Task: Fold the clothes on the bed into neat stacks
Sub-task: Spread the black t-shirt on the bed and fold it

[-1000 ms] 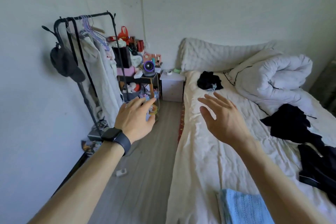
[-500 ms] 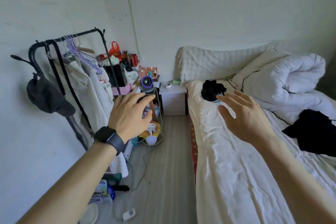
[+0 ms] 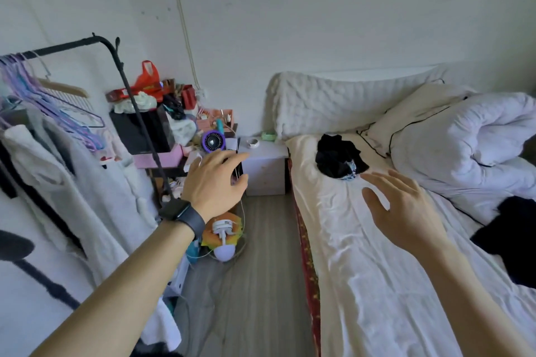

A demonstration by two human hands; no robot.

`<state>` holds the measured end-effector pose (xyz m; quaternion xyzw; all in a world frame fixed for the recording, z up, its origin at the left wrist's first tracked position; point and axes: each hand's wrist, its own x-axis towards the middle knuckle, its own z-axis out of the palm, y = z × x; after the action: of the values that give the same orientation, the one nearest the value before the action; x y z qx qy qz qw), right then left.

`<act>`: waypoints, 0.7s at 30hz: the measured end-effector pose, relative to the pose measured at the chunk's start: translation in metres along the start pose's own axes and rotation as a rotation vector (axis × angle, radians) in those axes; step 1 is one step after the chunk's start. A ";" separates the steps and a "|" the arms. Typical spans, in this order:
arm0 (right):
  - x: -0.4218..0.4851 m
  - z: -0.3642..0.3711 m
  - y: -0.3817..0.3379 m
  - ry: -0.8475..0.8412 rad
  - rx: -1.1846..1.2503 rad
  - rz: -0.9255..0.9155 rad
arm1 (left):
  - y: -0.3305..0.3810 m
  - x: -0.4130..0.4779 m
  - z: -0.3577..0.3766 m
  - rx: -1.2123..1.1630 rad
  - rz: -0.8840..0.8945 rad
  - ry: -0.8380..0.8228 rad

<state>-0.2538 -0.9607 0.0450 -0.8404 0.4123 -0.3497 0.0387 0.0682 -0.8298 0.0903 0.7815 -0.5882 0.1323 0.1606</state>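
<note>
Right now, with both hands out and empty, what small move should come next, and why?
Probably reach the right hand forward to the crumpled black garment: it lies unfolded just beyond the open fingers, and the left hand holds nothing either.

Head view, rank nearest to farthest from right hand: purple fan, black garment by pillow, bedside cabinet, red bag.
1. black garment: on the bed, just past the right hand.
2. bedside cabinet: left of the bed.
3. purple fan: left of the cabinet.
4. red bag: farther left, up high.
</note>
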 end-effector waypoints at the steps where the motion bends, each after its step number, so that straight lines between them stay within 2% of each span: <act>1: 0.014 0.014 0.006 -0.006 -0.007 0.015 | -0.007 0.019 0.015 -0.015 0.009 -0.004; 11: 0.170 0.137 0.065 -0.026 -0.049 0.191 | -0.079 0.247 0.163 -0.069 0.095 -0.185; 21: 0.282 0.271 0.150 -0.150 -0.054 0.437 | -0.084 0.441 0.331 -0.133 0.249 -0.378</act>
<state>-0.0683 -1.3231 -0.0551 -0.7555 0.5897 -0.2582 0.1215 0.2754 -1.3293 -0.0454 0.7016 -0.7069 -0.0365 0.0813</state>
